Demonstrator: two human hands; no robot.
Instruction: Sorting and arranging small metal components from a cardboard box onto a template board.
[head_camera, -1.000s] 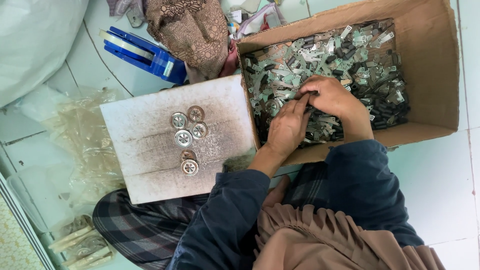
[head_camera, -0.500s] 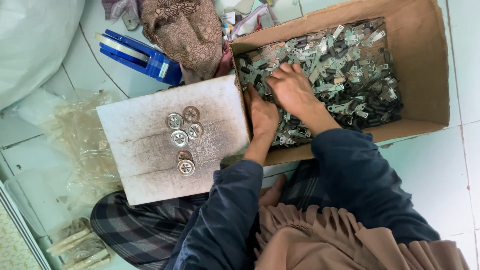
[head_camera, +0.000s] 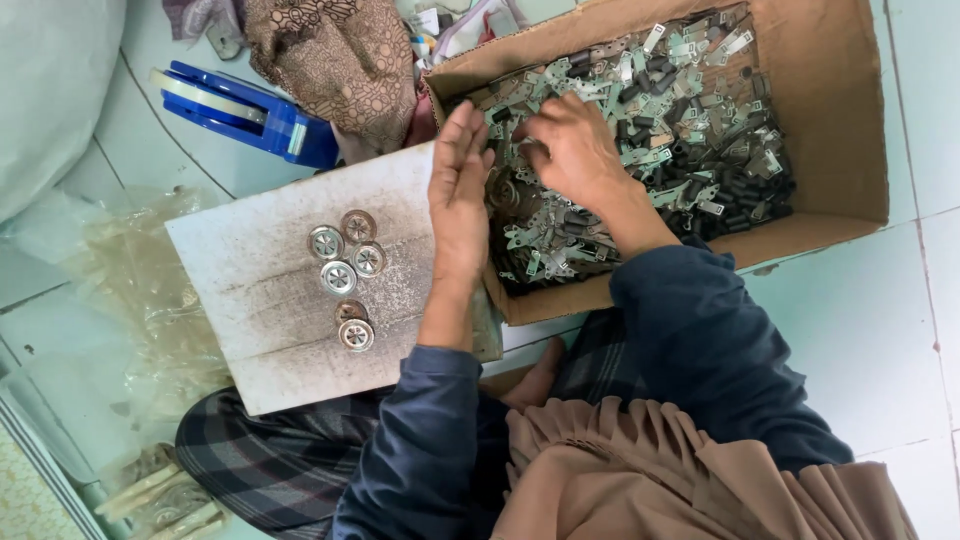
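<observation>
Since a moment ago the left hand (head_camera: 458, 195) has been drawn back, flat and unclenched, to the cardboard box (head_camera: 850, 130) rim, while small metal parts (head_camera: 690, 130) inside are seemingly pinched by the right hand (head_camera: 572, 150).

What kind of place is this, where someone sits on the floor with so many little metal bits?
Probably a small home workshop for piecework. A brown cardboard box full of small metal parts sits on pale floor tiles, and round silver discs lie on a worn white board.
</observation>
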